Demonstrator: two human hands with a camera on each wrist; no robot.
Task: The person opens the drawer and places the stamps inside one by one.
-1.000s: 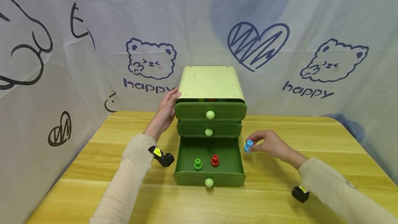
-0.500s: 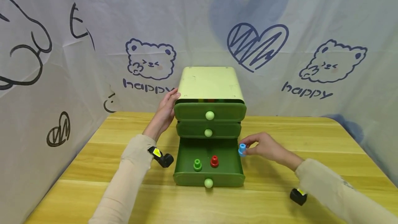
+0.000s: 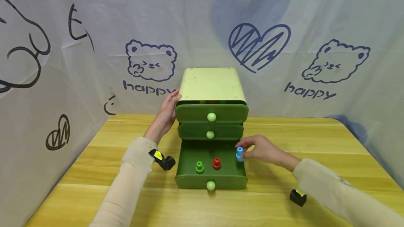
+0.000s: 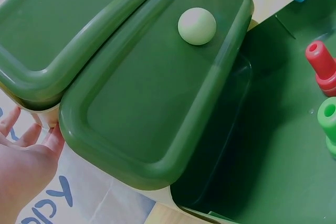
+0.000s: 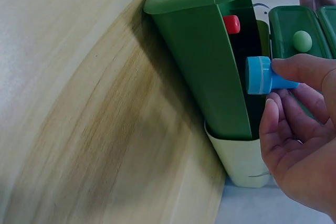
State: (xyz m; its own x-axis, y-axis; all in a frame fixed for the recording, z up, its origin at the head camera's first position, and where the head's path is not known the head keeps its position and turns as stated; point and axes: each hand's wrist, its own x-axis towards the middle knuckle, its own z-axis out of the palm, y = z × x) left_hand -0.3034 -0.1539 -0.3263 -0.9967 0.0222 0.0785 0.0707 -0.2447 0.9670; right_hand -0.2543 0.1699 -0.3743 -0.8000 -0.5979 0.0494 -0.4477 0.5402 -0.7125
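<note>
A small cabinet (image 3: 213,83) with a pale yellow-green shell and three green drawers stands on the table. Its bottom drawer (image 3: 192,150) is pulled out, with a green peg-shaped piece (image 3: 199,167) and a red one (image 3: 216,163) upright inside. Between thumb and fingers, my right hand (image 3: 263,151) pinches a blue peg-shaped piece (image 3: 240,154) at the drawer's right wall; the right wrist view shows its wide base (image 5: 257,75) just above the drawer's edge. My left hand (image 3: 165,113) rests against the cabinet's left side, fingers extended along the shell in the left wrist view.
The middle drawer (image 3: 192,131) and top drawer (image 3: 192,114) sit above the open one, each with a round knob. Coloured items show faintly through the gap over the top drawer. A wooden table (image 3: 126,199) lies beneath, with a drawn-on cloth (image 3: 202,20) behind.
My right hand has carried the blue piece leftward, from outside the drawer's right wall to over its right edge. The left hand stays against the cabinet.
</note>
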